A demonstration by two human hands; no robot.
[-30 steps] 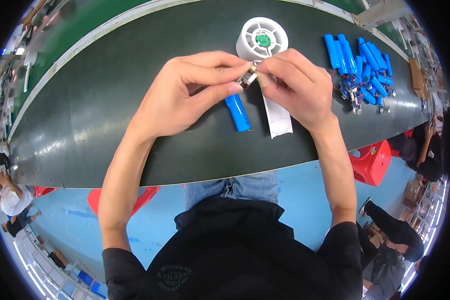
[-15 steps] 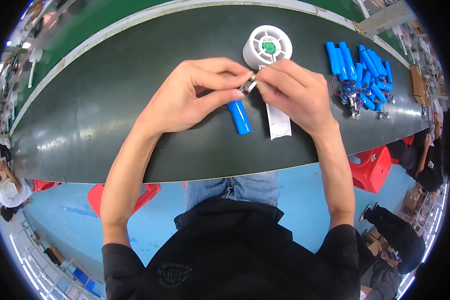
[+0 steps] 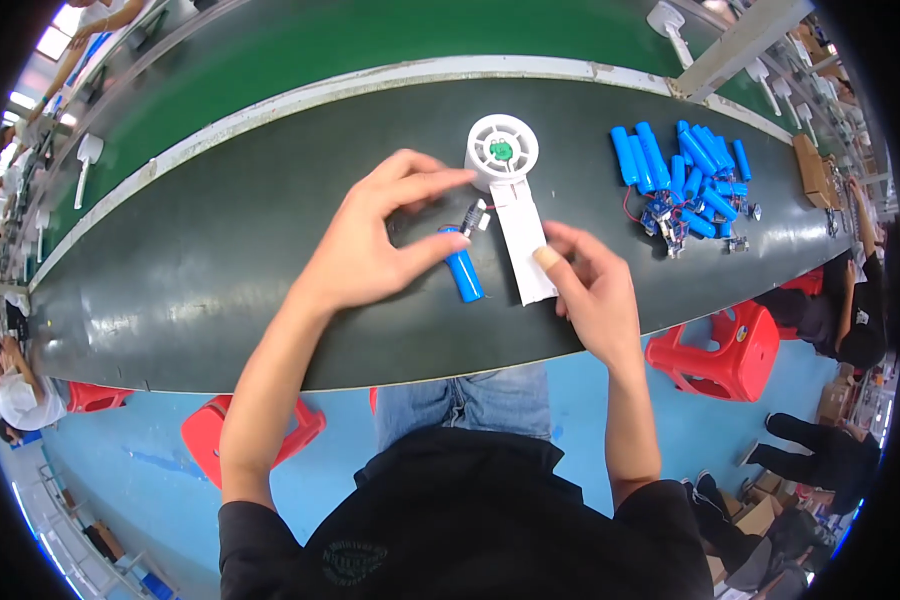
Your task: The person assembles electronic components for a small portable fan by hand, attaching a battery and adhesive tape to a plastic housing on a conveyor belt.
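A white handheld fan housing lies on the dark table, with a round slatted head (image 3: 518,128) around a green centre and a flat open handle (image 3: 523,240) pointing toward me. Just left of the handle rests a blue cylindrical battery (image 3: 463,276), with a small circuit board (image 3: 475,217) at its upper end and a thin red wire running toward the housing. My left hand (image 3: 375,235) curves around the board with fingers spread; its thumb is by the battery's top and its index fingertip is near the fan head. My right hand (image 3: 595,285) is open at the handle's right edge, its thumb tip close to or touching it.
Several blue batteries (image 3: 690,170) with attached circuit boards are heaped at the right of the table. Farther right stands a cardboard box (image 3: 815,172). A pale rail (image 3: 370,88) borders the table's far side, with a green surface beyond. Red stools (image 3: 720,352) stand below the near edge.
Both hands have parted from their pinch on the small board. The board and battery now rest beside the handle, and my right hand has moved down along it. The view has shifted.
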